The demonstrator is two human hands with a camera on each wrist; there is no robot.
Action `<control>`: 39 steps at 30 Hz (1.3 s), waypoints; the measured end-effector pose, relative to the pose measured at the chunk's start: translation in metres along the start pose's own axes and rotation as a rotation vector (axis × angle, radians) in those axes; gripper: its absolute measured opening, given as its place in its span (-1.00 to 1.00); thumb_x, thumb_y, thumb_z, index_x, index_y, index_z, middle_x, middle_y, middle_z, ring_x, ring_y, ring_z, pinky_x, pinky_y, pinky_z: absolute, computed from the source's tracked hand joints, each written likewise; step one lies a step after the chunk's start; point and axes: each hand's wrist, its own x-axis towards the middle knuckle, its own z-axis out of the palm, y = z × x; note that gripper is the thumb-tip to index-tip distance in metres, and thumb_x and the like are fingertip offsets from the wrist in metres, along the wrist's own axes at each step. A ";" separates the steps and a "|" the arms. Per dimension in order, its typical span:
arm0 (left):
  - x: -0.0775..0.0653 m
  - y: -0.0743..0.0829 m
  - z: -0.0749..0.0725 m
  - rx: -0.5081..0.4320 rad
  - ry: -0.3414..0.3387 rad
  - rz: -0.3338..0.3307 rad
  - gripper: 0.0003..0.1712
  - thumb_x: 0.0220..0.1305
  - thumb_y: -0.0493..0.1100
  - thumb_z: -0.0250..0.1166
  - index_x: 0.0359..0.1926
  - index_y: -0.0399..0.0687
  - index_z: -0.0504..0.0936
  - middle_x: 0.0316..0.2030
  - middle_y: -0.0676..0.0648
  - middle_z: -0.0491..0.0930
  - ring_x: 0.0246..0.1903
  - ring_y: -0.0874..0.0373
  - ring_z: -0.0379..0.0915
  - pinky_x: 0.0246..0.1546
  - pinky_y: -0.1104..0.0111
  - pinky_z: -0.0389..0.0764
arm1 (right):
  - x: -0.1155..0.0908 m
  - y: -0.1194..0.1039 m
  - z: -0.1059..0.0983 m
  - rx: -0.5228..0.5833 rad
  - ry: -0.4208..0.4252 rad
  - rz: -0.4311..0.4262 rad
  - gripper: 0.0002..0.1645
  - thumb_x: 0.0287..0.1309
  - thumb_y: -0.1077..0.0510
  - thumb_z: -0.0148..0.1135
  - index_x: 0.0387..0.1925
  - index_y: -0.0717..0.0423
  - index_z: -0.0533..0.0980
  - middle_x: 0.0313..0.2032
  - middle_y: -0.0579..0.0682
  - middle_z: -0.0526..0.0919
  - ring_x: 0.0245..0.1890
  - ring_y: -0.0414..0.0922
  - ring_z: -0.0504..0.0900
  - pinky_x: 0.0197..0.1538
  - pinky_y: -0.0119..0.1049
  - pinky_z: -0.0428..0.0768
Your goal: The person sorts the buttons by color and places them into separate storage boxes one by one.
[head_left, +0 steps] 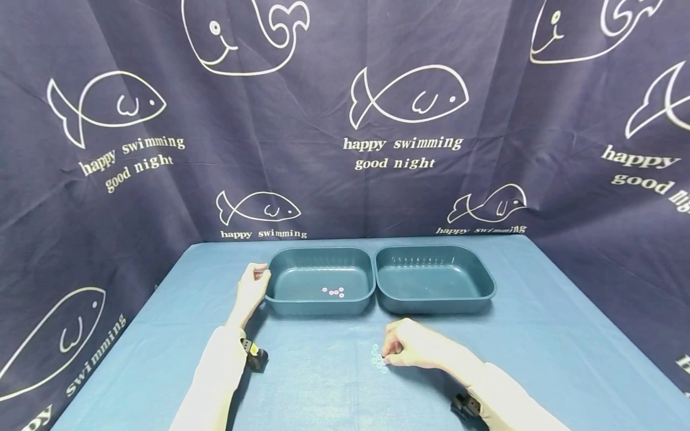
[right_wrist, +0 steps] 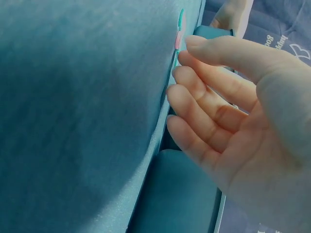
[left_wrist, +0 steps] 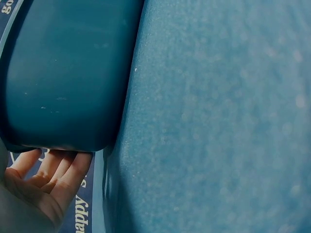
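My left hand [head_left: 254,280] touches the left end of the left teal bin [head_left: 318,306]. In the left wrist view its fingers [left_wrist: 74,175] reach the bin's end wall, nearly straight; the thumb is hidden. My right hand [head_left: 411,346] is low over the table beside several small round pale-teal discs [head_left: 375,348], perhaps buttons. The right wrist view shows its fingers loosely bent, with thumb and index tips close to a pink disc [right_wrist: 178,40]; no disc is visible between them. Several pink discs [head_left: 336,293] lie in the left bin.
A second teal bin [head_left: 436,306] stands against the right side of the first. Blue cloth covers the table [head_left: 312,371]. Behind and at both sides hangs a dark blue curtain [head_left: 323,191] with white fish drawings and lettering.
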 end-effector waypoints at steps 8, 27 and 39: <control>0.000 0.000 0.000 0.005 0.004 0.003 -0.69 0.13 -0.15 0.04 -0.09 -0.14 0.42 -0.20 -0.28 0.54 -0.17 -0.05 0.47 -0.14 0.16 0.43 | 0.000 -0.002 -0.001 0.019 -0.041 0.033 -0.93 -0.25 0.23 0.28 -0.59 -0.01 0.61 -0.61 -0.12 0.49 -0.62 -0.37 0.41 -0.51 -0.66 0.32; 0.000 0.001 0.001 0.011 0.011 0.002 -0.69 0.12 -0.14 0.04 -0.09 -0.13 0.43 -0.21 -0.26 0.56 -0.18 -0.04 0.48 -0.15 0.18 0.43 | 0.003 -0.003 0.002 -0.033 -0.055 0.035 -0.95 -0.20 0.20 0.26 -0.64 -0.02 0.57 -0.61 -0.20 0.46 -0.58 -0.42 0.42 -0.45 -0.68 0.34; 0.000 -0.001 0.001 0.008 0.011 0.014 -0.68 0.13 -0.14 0.04 -0.09 -0.15 0.42 -0.22 -0.27 0.55 -0.18 -0.05 0.47 -0.16 0.17 0.43 | 0.002 0.001 0.005 -0.034 -0.026 0.015 -0.94 -0.21 0.20 0.24 -0.64 -0.04 0.55 -0.62 -0.21 0.45 -0.57 -0.42 0.40 -0.45 -0.67 0.34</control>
